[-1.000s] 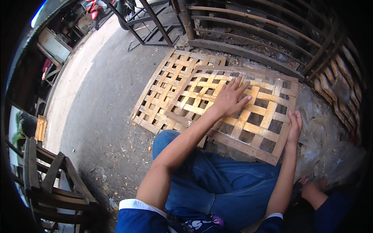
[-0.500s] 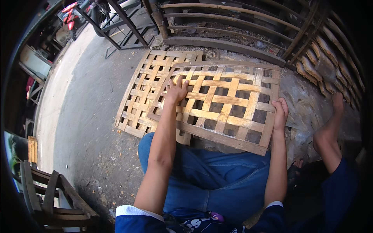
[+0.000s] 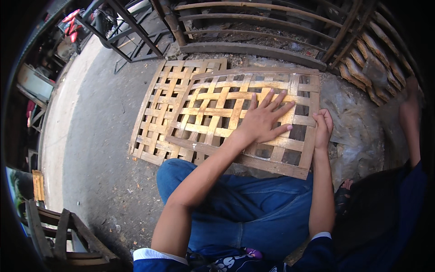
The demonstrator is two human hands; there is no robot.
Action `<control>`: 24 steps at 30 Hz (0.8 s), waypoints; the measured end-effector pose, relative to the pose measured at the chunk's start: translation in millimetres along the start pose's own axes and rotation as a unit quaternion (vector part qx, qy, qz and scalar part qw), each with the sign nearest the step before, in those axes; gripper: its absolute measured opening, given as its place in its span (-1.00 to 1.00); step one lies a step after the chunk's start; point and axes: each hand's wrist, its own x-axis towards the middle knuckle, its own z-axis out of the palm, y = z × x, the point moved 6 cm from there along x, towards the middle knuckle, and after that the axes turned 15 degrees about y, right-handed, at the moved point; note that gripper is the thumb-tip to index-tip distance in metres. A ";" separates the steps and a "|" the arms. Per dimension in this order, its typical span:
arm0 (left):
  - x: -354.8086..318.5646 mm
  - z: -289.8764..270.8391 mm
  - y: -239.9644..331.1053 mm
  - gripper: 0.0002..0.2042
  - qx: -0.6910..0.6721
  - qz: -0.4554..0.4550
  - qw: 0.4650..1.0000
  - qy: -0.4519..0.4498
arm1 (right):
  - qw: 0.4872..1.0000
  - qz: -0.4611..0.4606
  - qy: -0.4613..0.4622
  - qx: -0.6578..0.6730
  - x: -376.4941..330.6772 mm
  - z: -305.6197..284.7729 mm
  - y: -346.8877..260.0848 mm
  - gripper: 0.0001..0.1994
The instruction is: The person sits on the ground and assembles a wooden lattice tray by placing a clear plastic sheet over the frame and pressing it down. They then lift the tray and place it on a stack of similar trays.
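A woven lattice panel (image 3: 234, 115) of flat wooden or bamboo strips in a brown wooden frame lies tilted in front of my knees. My left hand (image 3: 265, 121) rests on its weave right of the middle, palm down and fingers spread. With my right hand (image 3: 323, 130) I grip the panel's right edge, fingers curled round the frame. Beneath its left side sits a second woven panel (image 3: 152, 119), partly covered, its weave tighter.
A wooden rail fence (image 3: 253, 49) runs along the far side. Clear plastic sheeting (image 3: 351, 122) lies on the right, below stacked slabs (image 3: 362, 72). Another person's arm (image 3: 410, 122) is at far right. A wooden frame (image 3: 63, 235) stands lower left, a dark metal frame (image 3: 131, 31) upper left.
My left hand has slid from the panel's left part to right of its middle, fingers now spread. My right hand keeps its hold on the edge. The other person's arm has shifted right.
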 end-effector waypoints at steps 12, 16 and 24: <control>-42.6 -9.8 -179.8 -0.07 0.116 -0.390 0.912 -0.046 | 1.000 0.000 -0.013 0.010 -4.6 7.8 -5.7 -0.88; -9.1 1.2 -101.8 -0.05 0.094 -0.264 0.959 -0.048 | 1.000 0.005 -0.010 0.010 -2.9 3.3 -0.3 -0.87; -32.3 -34.3 119.2 -0.25 -0.172 0.115 0.975 -0.085 | 1.000 0.025 -0.007 -0.002 -2.5 3.4 2.1 -0.85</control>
